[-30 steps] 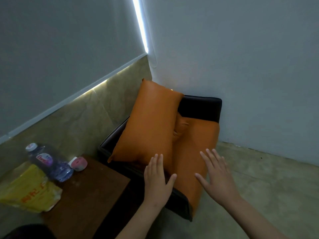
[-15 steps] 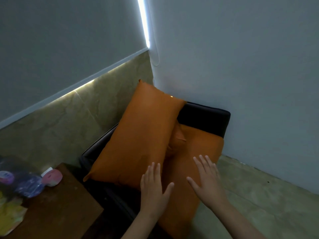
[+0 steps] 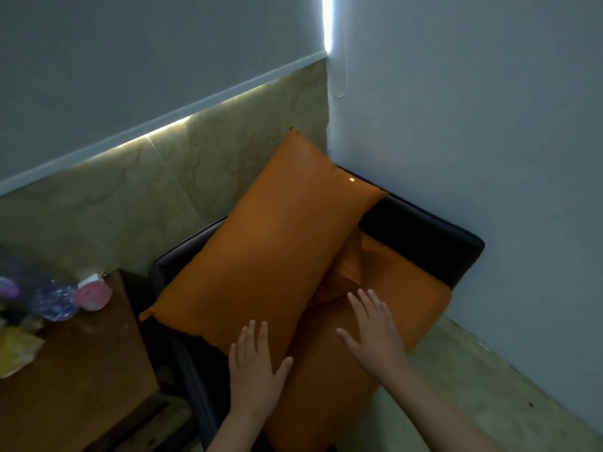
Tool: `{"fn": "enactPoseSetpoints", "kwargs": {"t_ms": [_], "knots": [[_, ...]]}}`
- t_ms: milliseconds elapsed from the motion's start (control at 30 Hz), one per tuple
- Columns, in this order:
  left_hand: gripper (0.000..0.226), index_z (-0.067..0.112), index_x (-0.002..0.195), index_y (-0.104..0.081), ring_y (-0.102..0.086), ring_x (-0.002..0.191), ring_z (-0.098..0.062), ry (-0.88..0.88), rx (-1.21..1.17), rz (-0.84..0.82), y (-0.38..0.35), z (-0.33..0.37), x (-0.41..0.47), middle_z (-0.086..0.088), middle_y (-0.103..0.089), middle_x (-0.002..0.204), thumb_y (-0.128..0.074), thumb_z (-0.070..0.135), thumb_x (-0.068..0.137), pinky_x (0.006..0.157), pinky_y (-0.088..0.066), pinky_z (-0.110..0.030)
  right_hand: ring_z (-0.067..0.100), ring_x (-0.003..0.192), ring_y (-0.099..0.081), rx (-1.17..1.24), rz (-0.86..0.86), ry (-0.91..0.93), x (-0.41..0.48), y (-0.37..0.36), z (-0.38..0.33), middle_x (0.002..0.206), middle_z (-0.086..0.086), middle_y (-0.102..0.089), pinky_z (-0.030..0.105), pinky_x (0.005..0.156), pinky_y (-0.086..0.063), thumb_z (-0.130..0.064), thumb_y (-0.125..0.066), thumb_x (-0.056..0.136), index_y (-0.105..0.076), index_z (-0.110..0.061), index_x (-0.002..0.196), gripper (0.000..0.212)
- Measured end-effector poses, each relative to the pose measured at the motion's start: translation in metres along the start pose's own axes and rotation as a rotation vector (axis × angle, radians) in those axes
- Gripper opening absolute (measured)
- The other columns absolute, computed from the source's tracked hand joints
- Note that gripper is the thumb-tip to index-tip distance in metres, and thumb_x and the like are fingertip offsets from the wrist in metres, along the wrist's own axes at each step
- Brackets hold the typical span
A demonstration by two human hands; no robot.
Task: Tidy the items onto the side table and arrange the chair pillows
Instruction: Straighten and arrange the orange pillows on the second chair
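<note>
2 orange pillows lie on a black chair [image 3: 424,243] set in the room's corner. The upper pillow [image 3: 270,252] is a long rectangle; its long axis runs diagonally from the near left, where 1 corner overhangs the chair's left arm, up to the far right, where its top corner leans against the tan wall panel [image 3: 130,203]. It lies partly across the lower pillow [image 3: 401,308], which fills the seat and hangs over the chair's front edge toward the floor [image 3: 456,386].

The left hand [image 3: 254,370] lies flat, fingers spread and pointing away, its grip released, fingertips on the near short edge of the upper pillow. The right hand [image 3: 375,334] is also flat with its grip released, palm down on the lower pillow, just beside the seam where the 2 pillows meet.

To the left, the brown table [image 3: 81,353] stands just beside the chair's arm. A blurred bottle [image 3: 52,301], a small pink-topped container [image 3: 94,293] and a yellow packet [image 3: 16,350] sit near its far and left edges; its near half is bare. The grey wall [image 3: 489,125] stands close behind the chair on the right.
</note>
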State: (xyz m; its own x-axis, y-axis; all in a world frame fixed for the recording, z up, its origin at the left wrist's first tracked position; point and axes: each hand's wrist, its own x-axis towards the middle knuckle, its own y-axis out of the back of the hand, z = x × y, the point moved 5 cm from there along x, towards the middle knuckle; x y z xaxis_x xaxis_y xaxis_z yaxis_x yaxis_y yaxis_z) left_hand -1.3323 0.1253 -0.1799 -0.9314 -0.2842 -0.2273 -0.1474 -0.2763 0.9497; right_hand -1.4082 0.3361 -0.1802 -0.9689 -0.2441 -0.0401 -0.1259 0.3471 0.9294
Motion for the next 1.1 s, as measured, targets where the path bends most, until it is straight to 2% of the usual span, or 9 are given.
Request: {"fn": "enactPoseSetpoints", "kwargs": {"t_ms": [100, 233, 367, 500, 667, 800, 900, 1033, 1100], "knots": [[0.089, 0.021, 0.151, 0.013, 0.01, 0.147, -0.019, 0.08, -0.039, 0.009, 0.0, -0.01, 0.023, -0.002, 0.012, 0.16, -0.034, 0.066, 0.09, 0.119, 0.003, -0.04, 0.013, 0.146, 0.011, 0.015, -0.069, 0.018, 0.025, -0.013, -0.002, 0.16, -0.002, -0.004, 0.032, 0.113, 0.011, -0.059, -0.035, 0.094, -0.006, -0.026, 0.152, 0.073], [0.095, 0.022, 0.149, 0.019, 0.011, 0.147, -0.019, 0.103, -0.123, 0.02, 0.002, -0.003, 0.068, -0.002, 0.017, 0.159, -0.04, 0.066, 0.089, 0.12, 0.003, -0.039, 0.007, 0.139, 0.018, 0.033, -0.088, 0.089, 0.073, -0.011, -0.008, 0.16, -0.003, -0.002, 0.031, 0.113, 0.013, -0.059, -0.037, 0.093, -0.005, -0.027, 0.152, 0.074], [0.098, 0.024, 0.148, 0.022, 0.012, 0.147, -0.019, 0.1, -0.164, 0.015, 0.011, 0.003, 0.13, -0.001, 0.023, 0.158, -0.042, 0.067, 0.088, 0.12, -0.001, -0.039, 0.011, 0.145, 0.012, 0.019, -0.063, 0.113, 0.134, 0.003, -0.01, 0.16, -0.005, -0.004, 0.03, 0.114, 0.009, -0.06, -0.038, 0.092, -0.007, -0.028, 0.151, 0.074], [0.099, 0.027, 0.15, 0.015, 0.013, 0.147, -0.019, 0.064, -0.254, 0.061, 0.042, -0.003, 0.208, 0.003, 0.022, 0.158, -0.046, 0.067, 0.084, 0.119, -0.002, -0.041, 0.011, 0.145, 0.011, 0.034, -0.041, 0.142, 0.19, 0.019, -0.024, 0.16, -0.006, -0.005, 0.03, 0.115, 0.007, -0.06, -0.039, 0.092, -0.008, -0.029, 0.151, 0.074], [0.102, 0.025, 0.152, 0.002, 0.003, 0.148, -0.022, 0.182, -0.381, 0.029, 0.062, -0.03, 0.293, 0.003, 0.008, 0.161, -0.054, 0.069, 0.079, 0.118, -0.009, -0.047, 0.013, 0.146, 0.009, 0.009, -0.115, 0.296, 0.251, 0.012, -0.067, 0.16, -0.004, -0.006, 0.032, 0.115, 0.009, -0.058, -0.039, 0.093, -0.009, -0.027, 0.151, 0.073], [0.098, 0.024, 0.153, -0.006, -0.004, 0.148, -0.022, 0.277, -0.35, 0.023, 0.064, -0.051, 0.338, -0.001, -0.004, 0.161, -0.049, 0.073, 0.079, 0.118, -0.01, -0.043, 0.013, 0.146, 0.01, -0.001, -0.185, 0.431, 0.308, 0.004, -0.097, 0.16, -0.006, -0.004, 0.031, 0.114, 0.011, -0.057, -0.04, 0.093, -0.008, -0.029, 0.151, 0.072], [0.105, 0.026, 0.151, -0.014, -0.013, 0.146, -0.022, 0.337, -0.382, 0.02, 0.06, -0.058, 0.347, 0.0, -0.016, 0.159, -0.043, 0.085, 0.069, 0.118, -0.013, -0.042, 0.013, 0.146, 0.01, -0.007, -0.202, 0.511, 0.35, 0.005, -0.111, 0.16, -0.005, -0.003, 0.032, 0.115, 0.01, -0.055, -0.04, 0.094, -0.008, -0.029, 0.151, 0.071], [0.127, 0.028, 0.148, -0.026, -0.025, 0.142, -0.017, 0.388, -0.312, 0.116, 0.057, -0.042, 0.327, 0.004, -0.029, 0.154, -0.011, 0.102, 0.045, 0.116, -0.02, -0.039, 0.015, 0.147, 0.003, -0.029, -0.202, 0.592, 0.39, 0.003, -0.125, 0.16, -0.002, -0.008, 0.033, 0.115, 0.01, -0.053, -0.039, 0.095, -0.012, -0.025, 0.151, 0.069], [0.128, 0.031, 0.147, -0.028, -0.026, 0.141, -0.015, 0.397, -0.298, 0.133, 0.05, -0.031, 0.309, 0.006, -0.03, 0.153, -0.003, 0.102, 0.043, 0.116, -0.02, -0.038, 0.017, 0.147, -0.004, -0.073, -0.194, 0.641, 0.399, -0.003, -0.135, 0.159, 0.001, -0.015, 0.034, 0.115, 0.01, -0.052, -0.034, 0.095, -0.019, -0.021, 0.15, 0.064]]}}
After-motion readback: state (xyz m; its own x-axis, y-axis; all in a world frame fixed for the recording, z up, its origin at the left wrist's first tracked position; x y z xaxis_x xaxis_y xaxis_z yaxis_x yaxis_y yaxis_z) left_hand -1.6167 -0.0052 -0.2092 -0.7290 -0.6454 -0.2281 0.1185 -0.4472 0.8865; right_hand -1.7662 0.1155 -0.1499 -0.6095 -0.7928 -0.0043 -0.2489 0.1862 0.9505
